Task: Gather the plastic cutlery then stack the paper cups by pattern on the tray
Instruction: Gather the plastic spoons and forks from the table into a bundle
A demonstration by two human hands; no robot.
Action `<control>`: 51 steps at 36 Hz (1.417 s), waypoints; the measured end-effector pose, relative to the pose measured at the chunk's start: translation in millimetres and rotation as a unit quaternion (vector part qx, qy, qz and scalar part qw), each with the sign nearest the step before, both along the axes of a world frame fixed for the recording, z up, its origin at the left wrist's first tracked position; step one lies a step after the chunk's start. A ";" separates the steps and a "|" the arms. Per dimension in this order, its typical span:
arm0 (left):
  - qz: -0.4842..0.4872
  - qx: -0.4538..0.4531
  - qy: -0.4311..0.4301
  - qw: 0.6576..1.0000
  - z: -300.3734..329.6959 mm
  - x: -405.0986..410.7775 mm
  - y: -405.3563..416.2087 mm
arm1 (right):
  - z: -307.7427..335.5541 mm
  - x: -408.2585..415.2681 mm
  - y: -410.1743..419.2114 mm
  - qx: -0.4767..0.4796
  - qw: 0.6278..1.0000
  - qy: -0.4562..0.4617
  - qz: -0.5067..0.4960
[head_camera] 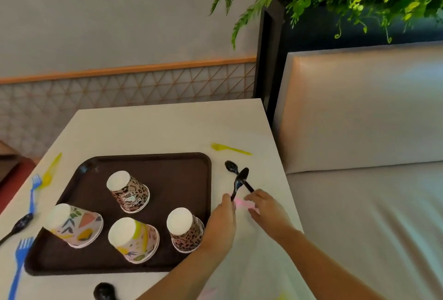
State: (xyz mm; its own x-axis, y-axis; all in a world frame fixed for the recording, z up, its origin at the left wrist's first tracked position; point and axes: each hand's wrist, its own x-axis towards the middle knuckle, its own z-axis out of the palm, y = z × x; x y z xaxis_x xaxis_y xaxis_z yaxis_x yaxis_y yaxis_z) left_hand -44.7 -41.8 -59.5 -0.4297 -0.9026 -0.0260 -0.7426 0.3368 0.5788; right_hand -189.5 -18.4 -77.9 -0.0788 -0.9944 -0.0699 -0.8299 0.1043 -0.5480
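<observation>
Right of the brown tray, on the white table, the left hand pinches a glossy black plastic spoon by its handle, bowl raised and pointing away. A second black spoon crosses beneath it, bowl toward the far left, handle end at the right hand, whose grip cannot be told.

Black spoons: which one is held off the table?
The black spoon pinched by the left hand, right of the tray; it crosses another lying flat.
</observation>
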 end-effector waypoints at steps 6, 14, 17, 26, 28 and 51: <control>0.062 0.058 -0.005 0.996 -4.0 -4.6 -5.5 | -14.3 12.6 -13.4 0.017 0.998 0.039 0.043; 0.154 0.130 0.127 0.971 -7.1 -17.4 -5.5 | -16.1 14.8 -20.2 -0.010 0.997 -0.059 -0.039; 0.190 0.175 0.197 0.946 -6.4 -19.8 -8.0 | -4.3 11.3 -26.9 -0.037 0.981 -0.144 -0.124; 0.217 0.259 0.288 0.896 2.7 -33.9 -21.9 | 20.4 20.2 -56.8 -0.065 0.961 -0.223 -0.152; 0.236 0.246 0.308 0.888 4.4 -35.1 -25.8 | 21.2 19.0 -61.9 -0.068 0.961 -0.227 -0.142; 0.284 0.171 0.313 0.890 -5.2 -31.4 -53.8 | -29.9 -11.5 -105.5 -0.070 0.994 -0.055 -0.056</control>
